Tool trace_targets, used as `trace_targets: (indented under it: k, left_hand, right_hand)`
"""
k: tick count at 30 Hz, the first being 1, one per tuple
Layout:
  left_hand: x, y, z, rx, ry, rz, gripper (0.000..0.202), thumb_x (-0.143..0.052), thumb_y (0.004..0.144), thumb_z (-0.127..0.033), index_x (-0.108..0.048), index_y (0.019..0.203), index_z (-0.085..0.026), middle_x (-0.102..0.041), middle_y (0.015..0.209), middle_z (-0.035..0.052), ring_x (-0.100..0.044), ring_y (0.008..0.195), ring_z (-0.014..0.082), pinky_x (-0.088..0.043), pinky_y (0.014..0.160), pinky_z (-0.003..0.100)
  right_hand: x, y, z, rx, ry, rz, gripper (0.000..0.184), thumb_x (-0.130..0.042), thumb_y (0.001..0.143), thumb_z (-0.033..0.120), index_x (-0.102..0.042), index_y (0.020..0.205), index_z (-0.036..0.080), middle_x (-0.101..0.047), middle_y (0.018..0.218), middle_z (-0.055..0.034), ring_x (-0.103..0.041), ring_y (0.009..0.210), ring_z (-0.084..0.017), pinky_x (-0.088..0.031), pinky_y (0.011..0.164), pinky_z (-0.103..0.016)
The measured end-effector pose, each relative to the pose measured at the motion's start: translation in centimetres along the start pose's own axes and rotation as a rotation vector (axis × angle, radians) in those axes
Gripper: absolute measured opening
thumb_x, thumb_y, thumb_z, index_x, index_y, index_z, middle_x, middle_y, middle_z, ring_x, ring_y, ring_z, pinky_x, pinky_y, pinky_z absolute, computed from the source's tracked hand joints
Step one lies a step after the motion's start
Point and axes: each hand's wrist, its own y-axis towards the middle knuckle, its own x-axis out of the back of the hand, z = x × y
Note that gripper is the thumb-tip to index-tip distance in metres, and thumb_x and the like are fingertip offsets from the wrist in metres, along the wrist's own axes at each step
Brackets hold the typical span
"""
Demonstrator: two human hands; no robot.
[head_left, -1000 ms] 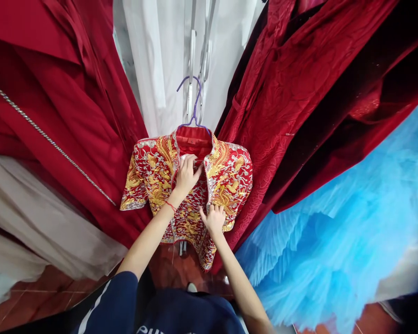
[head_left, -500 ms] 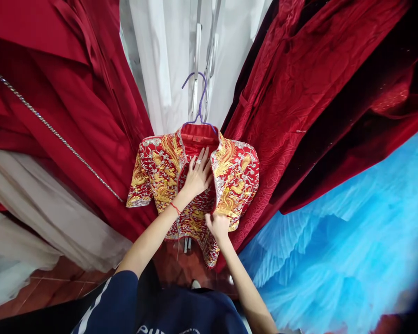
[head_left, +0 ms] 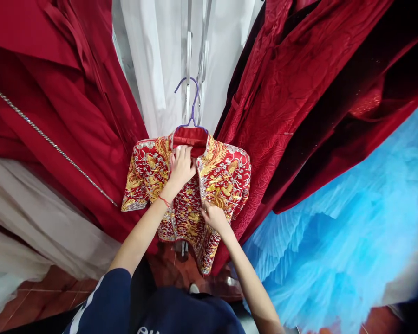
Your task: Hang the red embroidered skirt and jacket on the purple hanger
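A short red jacket (head_left: 221, 178), embroidered in gold and silver, hangs upright on a purple wire hanger (head_left: 192, 104) with its front open. My left hand (head_left: 181, 167) is at the left front edge just below the collar, its fingers curled over the cloth and partly hidden. Lower down, my right hand (head_left: 214, 217) pinches the right front edge of the jacket between thumb and fingers. A red cord bracelet (head_left: 164, 202) circles my left wrist.
Long red dresses (head_left: 73, 116) hang on the left, one with a glittering trim, and a red lace dress (head_left: 261, 134) hangs on the right. Behind are white garments (head_left: 142, 55) and a metal rack (head_left: 188, 55). Blue tulle (head_left: 334, 241) spreads at lower right above a tiled floor (head_left: 167, 269).
My left hand has moved from lying spread inside the opening to the left front edge, its fingers now curled. My right hand stays on the right edge, which has shifted slightly.
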Motion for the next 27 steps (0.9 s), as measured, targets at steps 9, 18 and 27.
trace_targets:
  k: [9,18,27]
  left_hand:
    - [3.5,3.1,1.1,-0.125,0.076,0.153,0.02,-0.061,0.081,-0.027,-0.064,0.099,-0.017,-0.066,0.085,0.0085,-0.063,0.089,0.0292,-0.045,0.098,0.055]
    - [6.3,4.3,0.4,-0.134,0.031,0.041,0.024,-0.052,0.094,-0.041,-0.07,0.094,-0.024,-0.07,0.092,0.0063,-0.063,0.094,0.0263,-0.046,0.095,0.049]
    - [9.7,3.1,11.6,0.043,-0.051,0.211,0.06,-0.066,0.075,-0.068,-0.065,0.112,-0.021,-0.069,0.112,0.01,-0.061,0.103,0.0268,-0.043,0.098,0.039]
  right_hand:
    - [10.9,2.2,-0.8,0.271,0.198,-0.284,0.028,-0.04,0.101,0.035,-0.056,0.083,0.02,-0.064,0.071,-0.0009,-0.058,0.061,-0.012,-0.035,0.06,-0.022]
    - [13.7,3.2,-2.5,0.293,0.205,-0.638,0.025,-0.047,0.098,0.035,-0.058,0.082,0.021,-0.062,0.075,-0.003,-0.058,0.072,-0.016,-0.044,0.069,-0.027]
    - [18.6,9.0,-6.7,0.392,0.123,-0.492,0.063,-0.059,0.085,0.066,-0.054,0.128,0.02,-0.064,0.12,-0.0129,-0.06,0.109,-0.029,-0.046,0.093,-0.045]
